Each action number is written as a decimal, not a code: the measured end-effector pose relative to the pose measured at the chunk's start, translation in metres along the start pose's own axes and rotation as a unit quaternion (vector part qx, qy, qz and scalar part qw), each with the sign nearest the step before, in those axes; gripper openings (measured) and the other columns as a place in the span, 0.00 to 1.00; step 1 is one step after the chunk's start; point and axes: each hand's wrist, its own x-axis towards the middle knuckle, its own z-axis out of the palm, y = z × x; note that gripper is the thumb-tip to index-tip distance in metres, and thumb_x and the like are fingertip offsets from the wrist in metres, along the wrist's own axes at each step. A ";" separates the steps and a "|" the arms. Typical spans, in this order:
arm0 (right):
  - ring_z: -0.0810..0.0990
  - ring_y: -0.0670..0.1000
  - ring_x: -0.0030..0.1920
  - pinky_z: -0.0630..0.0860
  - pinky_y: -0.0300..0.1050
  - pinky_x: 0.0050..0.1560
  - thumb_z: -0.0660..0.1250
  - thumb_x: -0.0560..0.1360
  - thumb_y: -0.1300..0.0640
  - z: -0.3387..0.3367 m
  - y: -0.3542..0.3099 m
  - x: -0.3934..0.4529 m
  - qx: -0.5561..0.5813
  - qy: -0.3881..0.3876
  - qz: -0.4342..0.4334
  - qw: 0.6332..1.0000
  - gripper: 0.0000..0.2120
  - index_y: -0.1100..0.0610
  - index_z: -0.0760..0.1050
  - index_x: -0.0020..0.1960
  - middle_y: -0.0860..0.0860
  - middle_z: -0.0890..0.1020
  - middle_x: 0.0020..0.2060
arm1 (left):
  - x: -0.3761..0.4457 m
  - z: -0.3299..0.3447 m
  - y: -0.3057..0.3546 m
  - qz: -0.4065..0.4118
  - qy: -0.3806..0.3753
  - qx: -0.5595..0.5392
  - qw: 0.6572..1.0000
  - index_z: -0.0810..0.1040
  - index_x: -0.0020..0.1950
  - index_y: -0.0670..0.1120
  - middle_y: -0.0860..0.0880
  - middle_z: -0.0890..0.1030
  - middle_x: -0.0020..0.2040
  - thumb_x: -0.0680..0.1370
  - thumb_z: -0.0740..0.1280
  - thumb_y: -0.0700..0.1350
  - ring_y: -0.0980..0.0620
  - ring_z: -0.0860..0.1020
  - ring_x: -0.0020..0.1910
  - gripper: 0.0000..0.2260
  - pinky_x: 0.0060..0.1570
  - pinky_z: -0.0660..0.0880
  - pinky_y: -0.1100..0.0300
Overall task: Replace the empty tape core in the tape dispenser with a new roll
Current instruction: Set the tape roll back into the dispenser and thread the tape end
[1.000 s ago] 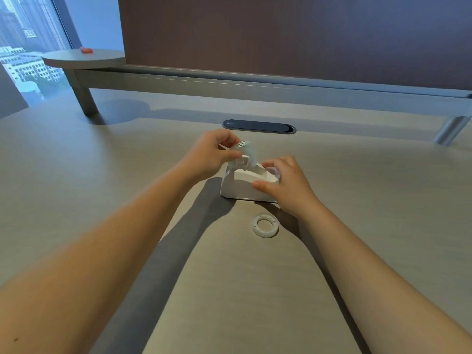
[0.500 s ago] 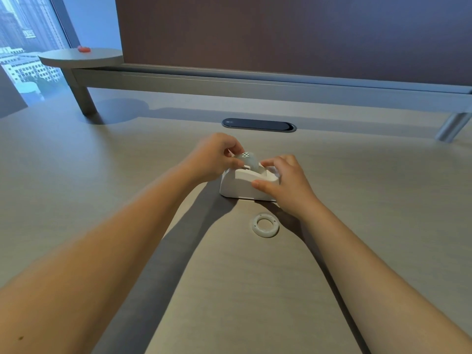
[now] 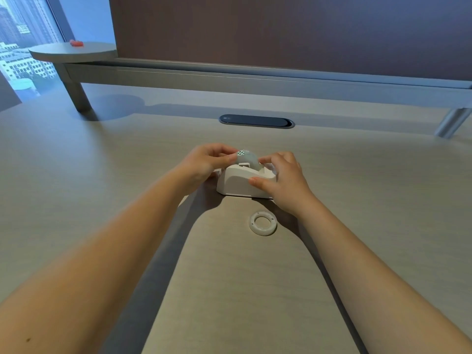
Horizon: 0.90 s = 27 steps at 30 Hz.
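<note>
From the head view, a white dispenser sits on the desk. The left hand pinches the new roll, which sits in the top of the dispenser. The right hand grips the dispenser's right end, thumb on its side. The empty core lies flat on the desk, just in front of the dispenser.
</note>
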 end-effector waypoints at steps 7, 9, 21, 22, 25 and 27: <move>0.66 0.56 0.63 0.64 0.51 0.65 0.67 0.70 0.50 -0.007 -0.005 0.001 0.007 -0.036 0.024 0.999 0.21 0.56 0.69 0.61 0.55 0.68 0.63 | -0.001 0.000 -0.001 0.015 0.015 0.032 0.999 0.69 0.63 0.46 0.50 0.74 0.53 0.75 0.61 0.44 0.50 0.72 0.54 0.16 0.57 0.70 0.54; 0.68 0.56 0.63 0.66 0.58 0.66 0.65 0.71 0.47 -0.013 -0.010 0.003 0.017 -0.052 0.042 0.998 0.20 0.56 0.71 0.60 0.55 0.71 0.63 | -0.004 0.001 -0.002 0.019 0.034 0.004 0.999 0.67 0.65 0.45 0.49 0.72 0.55 0.75 0.61 0.45 0.50 0.71 0.56 0.19 0.55 0.69 0.57; 0.75 0.53 0.45 0.74 0.53 0.52 0.63 0.74 0.53 -0.010 -0.042 0.009 0.039 0.021 0.025 0.999 0.13 0.61 0.79 0.50 0.58 0.83 0.49 | -0.022 -0.004 -0.011 0.031 0.042 0.028 0.998 0.67 0.65 0.41 0.41 0.73 0.65 0.73 0.64 0.39 0.47 0.73 0.59 0.21 0.55 0.69 0.58; 0.74 0.52 0.44 0.73 0.49 0.47 0.63 0.74 0.54 -0.011 -0.041 0.008 0.047 0.023 0.027 0.998 0.13 0.62 0.79 0.51 0.59 0.82 0.49 | -0.021 -0.003 -0.011 0.032 0.041 0.030 0.998 0.68 0.65 0.41 0.41 0.73 0.65 0.73 0.65 0.39 0.48 0.72 0.58 0.21 0.55 0.69 0.58; 0.74 0.50 0.43 0.69 0.44 0.43 0.65 0.73 0.57 -0.014 -0.043 0.008 0.047 0.044 0.025 0.998 0.11 0.63 0.79 0.50 0.59 0.83 0.49 | -0.019 0.000 -0.011 0.034 0.042 0.039 0.998 0.69 0.63 0.41 0.41 0.74 0.64 0.72 0.65 0.40 0.49 0.72 0.56 0.19 0.54 0.70 0.57; 0.74 0.51 0.42 0.70 0.44 0.44 0.65 0.72 0.58 -0.016 -0.045 0.011 0.019 0.056 0.018 0.998 0.09 0.63 0.80 0.48 0.60 0.83 0.48 | -0.018 0.000 -0.012 0.032 0.050 0.049 0.997 0.70 0.62 0.42 0.41 0.74 0.63 0.72 0.65 0.41 0.48 0.72 0.57 0.19 0.56 0.70 0.55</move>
